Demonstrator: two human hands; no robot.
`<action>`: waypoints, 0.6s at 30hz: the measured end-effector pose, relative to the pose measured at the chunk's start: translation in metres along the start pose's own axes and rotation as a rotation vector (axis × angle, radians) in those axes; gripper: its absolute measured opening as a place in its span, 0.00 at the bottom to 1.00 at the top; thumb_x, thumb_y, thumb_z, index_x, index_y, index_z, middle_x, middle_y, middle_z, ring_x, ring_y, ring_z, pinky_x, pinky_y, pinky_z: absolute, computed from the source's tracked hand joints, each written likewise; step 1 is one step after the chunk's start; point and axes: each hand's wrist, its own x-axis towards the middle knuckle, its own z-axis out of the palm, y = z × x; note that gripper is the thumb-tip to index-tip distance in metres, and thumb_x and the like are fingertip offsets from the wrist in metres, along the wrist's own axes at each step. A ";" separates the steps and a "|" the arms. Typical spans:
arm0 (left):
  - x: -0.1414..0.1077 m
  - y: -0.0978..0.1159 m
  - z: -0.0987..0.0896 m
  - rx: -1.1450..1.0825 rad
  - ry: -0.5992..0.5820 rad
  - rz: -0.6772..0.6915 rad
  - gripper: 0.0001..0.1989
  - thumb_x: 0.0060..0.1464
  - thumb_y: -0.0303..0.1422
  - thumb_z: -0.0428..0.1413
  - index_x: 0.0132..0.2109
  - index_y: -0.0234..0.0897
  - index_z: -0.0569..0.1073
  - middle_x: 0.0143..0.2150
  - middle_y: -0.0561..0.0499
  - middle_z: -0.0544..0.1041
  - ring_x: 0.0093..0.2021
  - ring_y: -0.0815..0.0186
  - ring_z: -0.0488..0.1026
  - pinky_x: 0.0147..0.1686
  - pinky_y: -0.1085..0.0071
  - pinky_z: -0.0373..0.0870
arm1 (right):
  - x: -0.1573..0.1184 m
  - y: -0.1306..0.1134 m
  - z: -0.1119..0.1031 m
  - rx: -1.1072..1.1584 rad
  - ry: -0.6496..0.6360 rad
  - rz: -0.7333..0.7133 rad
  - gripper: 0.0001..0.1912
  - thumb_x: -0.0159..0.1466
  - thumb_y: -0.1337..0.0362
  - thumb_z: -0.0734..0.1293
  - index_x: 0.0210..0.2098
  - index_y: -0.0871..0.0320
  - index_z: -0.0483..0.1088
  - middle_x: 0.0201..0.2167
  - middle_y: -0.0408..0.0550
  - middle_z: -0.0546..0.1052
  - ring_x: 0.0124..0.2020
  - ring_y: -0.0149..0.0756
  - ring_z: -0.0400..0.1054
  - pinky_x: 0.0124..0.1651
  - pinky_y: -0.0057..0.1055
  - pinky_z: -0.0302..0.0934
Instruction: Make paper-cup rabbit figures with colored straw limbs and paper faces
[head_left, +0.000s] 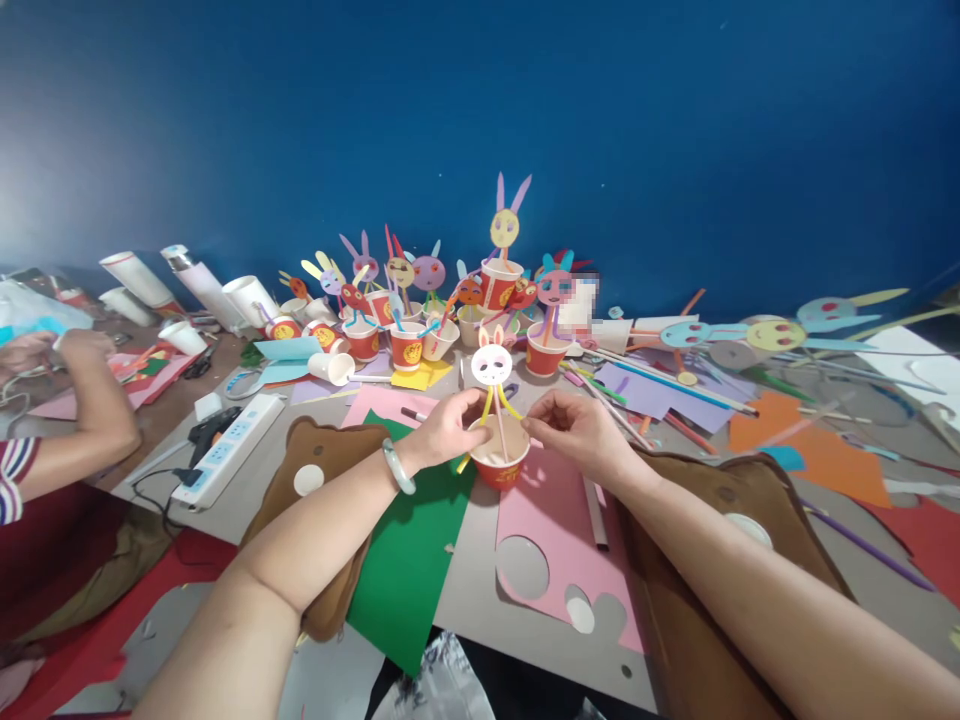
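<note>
A red and white paper cup (501,476) stands upright in front of me. From it rises a white paper rabbit face (492,366) with orange-tipped ears, on a thin stem. Yellow strips like pipe cleaners (512,408) slope down from the face to either side. My left hand (445,432), a pale bangle (398,467) on its wrist, grips the cup's left rim; a yellow end pokes out below its fingers. Over the right rim, my right hand (576,432) pinches the end of the right yellow strip between thumb and fingertips.
Several finished rabbit cups (407,346) line the blue wall. Green paper (411,560), cut pink paper (562,540) and brown cloth pieces (322,480) lie around the cup. A power strip (229,450) is on the left, near another person's arm (82,430). Orange paper (810,450) lies right.
</note>
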 end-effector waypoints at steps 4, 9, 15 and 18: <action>-0.002 0.001 0.002 -0.070 -0.011 -0.054 0.18 0.47 0.28 0.63 0.47 0.31 0.74 0.47 0.41 0.78 0.49 0.57 0.75 0.49 0.64 0.71 | -0.003 -0.008 0.003 -0.006 0.018 -0.043 0.14 0.56 0.53 0.71 0.25 0.58 0.70 0.22 0.45 0.75 0.23 0.33 0.66 0.27 0.32 0.60; -0.005 0.007 0.006 -0.158 0.024 -0.115 0.19 0.49 0.40 0.65 0.44 0.31 0.77 0.38 0.45 0.80 0.39 0.62 0.77 0.42 0.67 0.73 | -0.008 -0.011 0.007 0.018 -0.025 -0.070 0.18 0.57 0.49 0.71 0.26 0.59 0.72 0.23 0.47 0.76 0.24 0.32 0.65 0.28 0.31 0.59; -0.004 0.010 0.010 -0.190 0.093 -0.065 0.17 0.45 0.44 0.67 0.35 0.33 0.77 0.31 0.50 0.78 0.33 0.67 0.74 0.39 0.69 0.72 | -0.012 -0.011 0.012 -0.010 -0.022 -0.077 0.16 0.59 0.51 0.70 0.28 0.58 0.71 0.23 0.47 0.75 0.23 0.32 0.64 0.27 0.31 0.59; -0.004 0.009 0.011 -0.156 0.144 -0.048 0.17 0.45 0.43 0.67 0.33 0.33 0.77 0.31 0.50 0.78 0.34 0.66 0.75 0.38 0.68 0.72 | -0.011 -0.010 0.015 0.059 0.005 -0.058 0.15 0.55 0.53 0.72 0.33 0.57 0.68 0.27 0.46 0.75 0.27 0.34 0.68 0.31 0.31 0.63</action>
